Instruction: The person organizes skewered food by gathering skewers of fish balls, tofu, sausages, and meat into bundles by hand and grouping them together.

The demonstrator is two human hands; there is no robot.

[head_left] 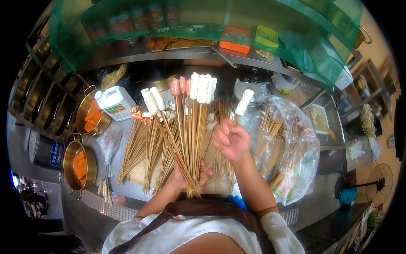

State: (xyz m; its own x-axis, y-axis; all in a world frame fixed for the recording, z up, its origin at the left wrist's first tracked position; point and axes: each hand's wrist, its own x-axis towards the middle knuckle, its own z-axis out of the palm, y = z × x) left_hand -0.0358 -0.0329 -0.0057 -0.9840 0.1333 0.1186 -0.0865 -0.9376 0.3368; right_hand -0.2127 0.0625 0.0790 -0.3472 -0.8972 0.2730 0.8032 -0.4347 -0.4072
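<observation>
Bunch of long wooden skewers stands roughly upright near the middle of the tabletop, heads fanned apart, stick ends gathered close to the worker's apron. White spiral-cut pieces crowd the top right of the bunch; pink pieces sit just left of them; two more white spirals lean out further left. Left hand low on the bunch, grip closed around the sticks, partly hidden by them. Right hand higher and to the right, grip pinched on a single skewer that slants up to one white spiral piece, apart from the bunch. Behind and left, more loaded skewers lie in bundles on the tabletop. Right of the right hand, a clear plastic bag holds further sticks. Far left, a white jug near two brass pots, upper and lower, both containing orange pieces. Beyond, a shelf bears a tray of food, an orange box and a yellow-green container. Far right, a fan.
</observation>
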